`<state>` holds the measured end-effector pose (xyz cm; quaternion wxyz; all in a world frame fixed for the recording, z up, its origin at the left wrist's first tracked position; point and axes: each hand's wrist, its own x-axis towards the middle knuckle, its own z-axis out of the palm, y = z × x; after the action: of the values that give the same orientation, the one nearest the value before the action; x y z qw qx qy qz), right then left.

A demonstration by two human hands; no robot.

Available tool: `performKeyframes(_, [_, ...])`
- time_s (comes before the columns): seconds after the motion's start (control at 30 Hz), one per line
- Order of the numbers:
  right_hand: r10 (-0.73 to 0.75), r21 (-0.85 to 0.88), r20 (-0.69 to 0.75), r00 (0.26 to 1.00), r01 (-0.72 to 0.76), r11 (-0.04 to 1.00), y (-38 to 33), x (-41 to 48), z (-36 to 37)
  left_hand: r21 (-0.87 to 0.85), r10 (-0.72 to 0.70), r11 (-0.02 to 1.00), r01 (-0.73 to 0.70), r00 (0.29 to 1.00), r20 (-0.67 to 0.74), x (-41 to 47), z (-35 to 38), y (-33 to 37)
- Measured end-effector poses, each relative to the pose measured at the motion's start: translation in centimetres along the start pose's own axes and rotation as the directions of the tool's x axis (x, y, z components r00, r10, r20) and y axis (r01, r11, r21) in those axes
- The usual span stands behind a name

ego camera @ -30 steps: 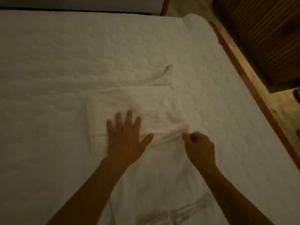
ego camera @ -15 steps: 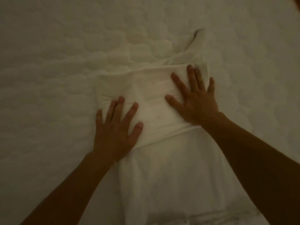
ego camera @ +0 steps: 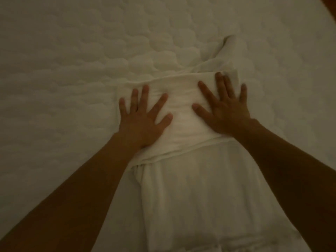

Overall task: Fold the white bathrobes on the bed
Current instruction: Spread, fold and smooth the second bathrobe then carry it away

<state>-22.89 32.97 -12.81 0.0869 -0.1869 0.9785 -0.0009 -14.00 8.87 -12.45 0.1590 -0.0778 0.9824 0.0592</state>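
We've got both hands pressed flat on the white bathrobe, fingers straight and spread, gripping nothing. The left hand presses the left half of the folded-over band, the right hand its right half. The bathrobe lies on the quilted bed, its longer part running toward the bed's near side.

The bed filled nearly the whole view, its white cover quilted in rounded cells. Light was dim and warm (a yellowish cast). A sliver of brown wood showed top right.
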Motion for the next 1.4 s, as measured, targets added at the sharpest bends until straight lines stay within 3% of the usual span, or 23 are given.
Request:
performKeyframes(0.1, [0.077, 0.012, -0.097, 0.992, -0.077, 0.997, -1.8, -2.4, -1.5, 0.045, -0.050, 0.998, 0.047, 0.997, 0.057, -3.2, -3.4, 3.9])
performKeyframes(0.17, [0.088, 0.183, -0.193, 0.977, -0.053, 0.982, -3.3, -6.9, -2.8, -0.008, 0.063, 0.998, -0.066, 0.982, -0.177, -9.3, -4.1, 7.7])
performKeyframes(0.23, [0.064, 0.345, -0.219, 0.974, 0.016, 0.938, -3.9, -14.8, -3.6, -0.113, 0.216, 0.955, -0.274, 0.904, -0.370, -18.8, -2.8, 11.6])
performKeyframes(0.33, [0.026, 0.386, -0.154, 0.988, 0.036, 0.922, -2.8, -28.5, -2.8, -0.219, 0.359, 0.884, -0.413, 0.900, -0.248, -31.8, 1.8, 15.5])
performKeyframes(0.43, [0.012, 0.291, 0.014, 1.000, -0.015, 0.957, -1.0, -39.1, -0.2, -0.142, 0.267, 0.948, -0.284, 0.955, -0.129, -37.4, 8.0, 16.3])
performKeyframes(0.53, [-0.087, 0.151, 0.212, 0.973, 0.055, 0.987, 1.6, -44.8, 2.9, -0.073, 0.204, 0.976, -0.205, 0.979, -0.021, -38.9, 11.5, 15.6])
performKeyframes(0.7, [-0.113, 0.137, 0.281, 0.953, 0.077, 0.988, 3.9, -45.6, 5.1, 0.031, 0.130, 0.991, -0.129, 0.991, -0.037, -38.7, 12.5, 16.7])
performKeyframes(0.83, [-0.139, 0.221, 0.256, 0.957, 0.083, 0.972, 3.8, -45.2, 5.2, 0.017, 0.121, 0.993, -0.120, 0.992, -0.025, -38.8, 12.5, 16.6])
performKeyframes(0.9, [-0.172, 0.279, 0.233, 0.957, 0.104, 0.955, 4.5, -45.5, 4.4, -0.097, -0.088, 0.992, 0.078, 0.991, -0.100, -40.5, 12.3, 16.5])
performKeyframes(0.93, [-0.137, 0.335, 0.208, 0.969, 0.061, 0.940, 5.0, -45.9, 3.9, -0.230, -0.310, 0.932, 0.280, 0.945, -0.106, -42.0, 11.6, 16.5])
performKeyframes(0.97, [-0.038, 0.413, 0.181, 0.983, -0.041, 0.910, 5.8, -46.5, 3.3, -0.395, -0.534, 0.781, 0.484, 0.845, -0.023, -43.7, 11.3, 16.3])
performKeyframes(1.0, [0.109, 0.498, 0.174, 0.979, -0.183, 0.847, 6.5, -47.3, 2.8, -0.531, -0.670, 0.580, 0.618, 0.733, 0.121, -45.4, 11.1, 15.9])
performKeyframes(1.07, [0.315, 0.583, 0.290, 0.904, -0.428, 0.690, 8.0, -48.5, 1.4, -0.669, -0.686, 0.248, 0.701, 0.614, 0.389, -48.1, 10.5, 14.7])
performKeyframes(1.13, [0.304, 0.548, 0.570, 0.763, -0.629, 0.551, 9.0, -48.7, 0.0, -0.727, -0.595, -0.039, 0.686, 0.568, 0.568, -49.0, 9.8, 13.8])
performKeyframes(1.17, [0.251, 0.529, 0.686, 0.683, -0.705, 0.472, 9.4, -48.5, -0.5, -0.721, -0.539, -0.130, 0.681, 0.562, 0.628, -49.1, 9.5, 13.6])
performKeyframes(1.23, [0.099, 0.501, 0.827, 0.553, -0.806, 0.316, 10.2, -47.6, -2.1, -0.711, -0.392, -0.239, 0.661, 0.605, 0.693, -48.6, 8.2, 13.3])
performKeyframes(1.3, [-0.017, 0.480, 0.868, 0.495, -0.831, 0.282, 10.7, -46.1, -5.0, -0.732, -0.318, -0.242, 0.637, 0.661, 0.680, -47.4, 5.7, 12.6])
performKeyframes(1.33, [-0.054, 0.489, 0.866, 0.496, -0.823, 0.288, 10.9, -45.1, -7.0, -0.747, -0.313, -0.234, 0.623, 0.679, 0.664, -46.8, 3.9, 12.0])
performKeyframes(1.4, [-0.093, 0.566, 0.819, 0.566, -0.773, 0.287, 10.9, -42.0, -11.6, -0.779, -0.271, -0.245, 0.578, 0.730, 0.627, -44.6, -0.4, 10.0])
